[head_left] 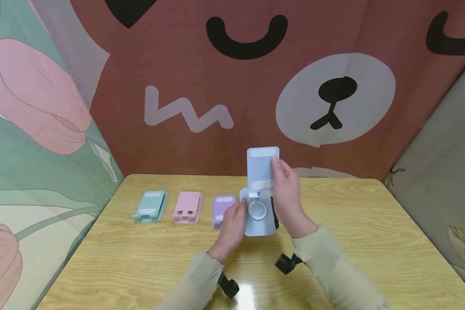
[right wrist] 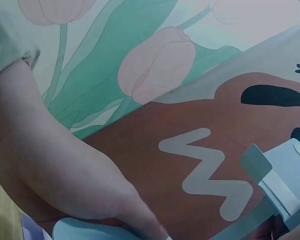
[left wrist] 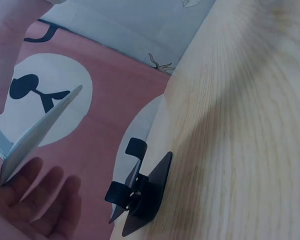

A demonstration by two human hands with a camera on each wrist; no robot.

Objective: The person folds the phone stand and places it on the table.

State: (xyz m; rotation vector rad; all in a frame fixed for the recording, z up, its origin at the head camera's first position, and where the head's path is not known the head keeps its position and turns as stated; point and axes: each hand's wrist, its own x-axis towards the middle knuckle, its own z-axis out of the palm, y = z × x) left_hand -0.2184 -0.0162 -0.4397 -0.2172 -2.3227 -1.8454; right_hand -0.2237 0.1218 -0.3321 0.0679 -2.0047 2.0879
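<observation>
A light blue folding phone stand (head_left: 259, 226) is unfolded and held up over the table, with a pale ring on its base plate and two pale pads on its upper plate. My left hand (head_left: 232, 224) grips the base's left edge, thumb on the front face. The upper plate's right edge is pinched by my right hand (head_left: 288, 196). In the left wrist view the plate shows nearly edge-on above the left fingers (left wrist: 50, 200). The right wrist view shows the stand's hinged arm and upper plate (right wrist: 292, 175); the right hand is mostly out of sight there.
Left of the hands, a green folded stand (head_left: 151, 206), a pink one (head_left: 187, 207) and a purple one (head_left: 221, 206) lie in a row on the wooden table (head_left: 356, 241). A black stand (left wrist: 145, 200) is behind the held one. A bear-printed cloth (head_left: 178, 150) hangs behind.
</observation>
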